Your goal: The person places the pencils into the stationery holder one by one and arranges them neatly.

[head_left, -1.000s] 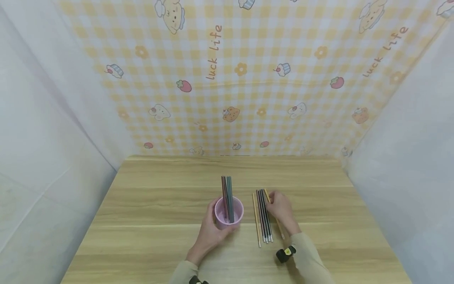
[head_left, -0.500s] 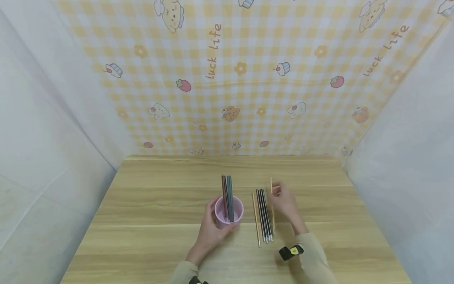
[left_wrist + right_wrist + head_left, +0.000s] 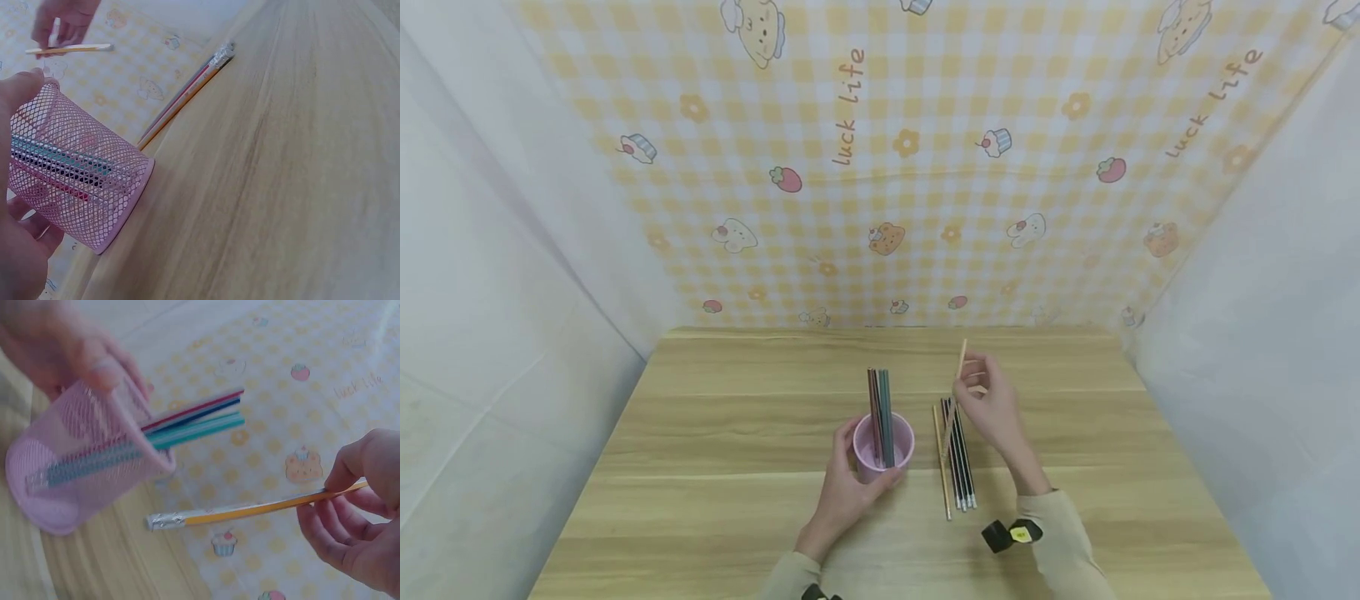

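Note:
My left hand [image 3: 842, 493] grips a pink mesh pencil cup [image 3: 81, 169] on the table, thumb near the rim. Several pencils [image 3: 197, 425], teal, dark blue and red, lean inside it with their ends above the rim. To the right of the cup, my right hand [image 3: 992, 404] pinches a yellow pencil [image 3: 262, 507] between thumb and fingers. That pencil is raised and tilted, its eraser end pointing down toward the cup side. Beneath it lie a row of dark pencils [image 3: 967, 479] and one yellow pencil [image 3: 947, 496] on the tabletop.
The wooden table [image 3: 715, 417] runs back to a yellow checked cloth [image 3: 910, 192] with cartoon prints. White sheets [image 3: 497, 333] hang on both sides. A dark wrist strap [image 3: 1011, 535] sits at my right sleeve.
My right hand has lifted the yellow pencil from the right side of the row and carried it up and left over the other pencils. The left hand and cup stay in place.

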The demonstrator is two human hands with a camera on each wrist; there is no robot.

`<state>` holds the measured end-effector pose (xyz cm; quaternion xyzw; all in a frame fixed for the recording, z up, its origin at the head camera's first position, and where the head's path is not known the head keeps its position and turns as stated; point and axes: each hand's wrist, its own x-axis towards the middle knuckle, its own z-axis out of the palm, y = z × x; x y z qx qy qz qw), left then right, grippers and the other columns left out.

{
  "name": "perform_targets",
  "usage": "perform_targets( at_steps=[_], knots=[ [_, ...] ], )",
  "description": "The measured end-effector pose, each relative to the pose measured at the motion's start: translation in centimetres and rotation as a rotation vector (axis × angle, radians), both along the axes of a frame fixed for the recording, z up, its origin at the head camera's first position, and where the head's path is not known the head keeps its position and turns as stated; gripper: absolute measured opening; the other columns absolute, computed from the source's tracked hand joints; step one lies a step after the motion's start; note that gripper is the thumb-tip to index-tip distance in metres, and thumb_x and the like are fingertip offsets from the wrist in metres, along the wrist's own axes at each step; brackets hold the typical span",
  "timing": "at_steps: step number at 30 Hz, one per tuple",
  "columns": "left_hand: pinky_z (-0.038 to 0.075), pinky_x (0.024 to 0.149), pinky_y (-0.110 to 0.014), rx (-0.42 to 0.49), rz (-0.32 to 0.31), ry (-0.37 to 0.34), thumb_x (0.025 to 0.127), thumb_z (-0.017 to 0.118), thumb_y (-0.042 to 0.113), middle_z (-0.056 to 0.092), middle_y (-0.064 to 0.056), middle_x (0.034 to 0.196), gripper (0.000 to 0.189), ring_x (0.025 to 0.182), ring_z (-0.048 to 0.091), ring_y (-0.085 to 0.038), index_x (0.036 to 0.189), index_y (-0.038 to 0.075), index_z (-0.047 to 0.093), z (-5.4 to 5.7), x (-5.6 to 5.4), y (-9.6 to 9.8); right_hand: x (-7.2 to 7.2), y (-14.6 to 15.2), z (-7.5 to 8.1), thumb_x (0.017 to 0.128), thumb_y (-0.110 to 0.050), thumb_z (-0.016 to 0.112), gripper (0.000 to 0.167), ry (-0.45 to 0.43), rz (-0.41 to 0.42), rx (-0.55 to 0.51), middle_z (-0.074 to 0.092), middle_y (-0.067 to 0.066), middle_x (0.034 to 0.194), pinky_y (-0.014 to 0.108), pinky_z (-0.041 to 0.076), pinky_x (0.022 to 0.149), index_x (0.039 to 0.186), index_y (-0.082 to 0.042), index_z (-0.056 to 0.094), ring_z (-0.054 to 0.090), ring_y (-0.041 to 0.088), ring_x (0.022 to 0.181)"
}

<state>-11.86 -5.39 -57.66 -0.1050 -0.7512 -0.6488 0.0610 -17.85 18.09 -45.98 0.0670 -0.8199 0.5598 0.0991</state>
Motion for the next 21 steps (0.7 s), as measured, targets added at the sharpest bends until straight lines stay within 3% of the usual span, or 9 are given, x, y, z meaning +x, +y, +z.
perform_targets(
  at_steps=[5, 10, 21],
  knots=[
    [0.043, 0.110, -0.061, -0.016, -0.005, 0.010, 0.075, 0.090, 0.017, 0.053, -0.013, 0.147, 0.095, 0.132, 0.054, -0.033, 0.150, 0.012, 0.031, -0.1, 0.0, 0.0, 0.0, -1.8, 1.3, 0.088, 0.014, 0.057, 0.043, 0.072, 0.048, -0.155, 0.060, 0.021, 0.108, 0.020, 0.060, 0.069, 0.129, 0.003, 0.051, 0.060, 0.009, 0.088],
    [0.042, 0.111, -0.060, -0.020, -0.008, -0.002, 0.075, 0.090, 0.019, 0.053, -0.012, 0.147, 0.095, 0.133, 0.053, -0.033, 0.150, 0.013, 0.031, 0.0, 0.0, 0.0, -0.4, -3.4, 1.4, 0.089, 0.013, 0.058, 0.042, 0.095, 0.049, -0.183, 0.060, 0.019, 0.108, 0.018, 0.058, 0.070, 0.129, 0.004, 0.049, 0.060, 0.008, 0.090],
    [0.047, 0.105, -0.061, -0.044, -0.020, 0.092, 0.078, 0.088, 0.018, 0.053, -0.014, 0.145, 0.093, 0.129, 0.056, -0.036, 0.150, 0.010, 0.030, -0.4, -0.1, 0.0, -1.3, -6.0, -1.4, 0.088, 0.011, 0.063, 0.043, 0.068, 0.123, -0.126, 0.062, 0.028, 0.111, 0.016, 0.058, 0.071, 0.130, 0.008, 0.051, 0.063, 0.026, 0.093]
  ],
)
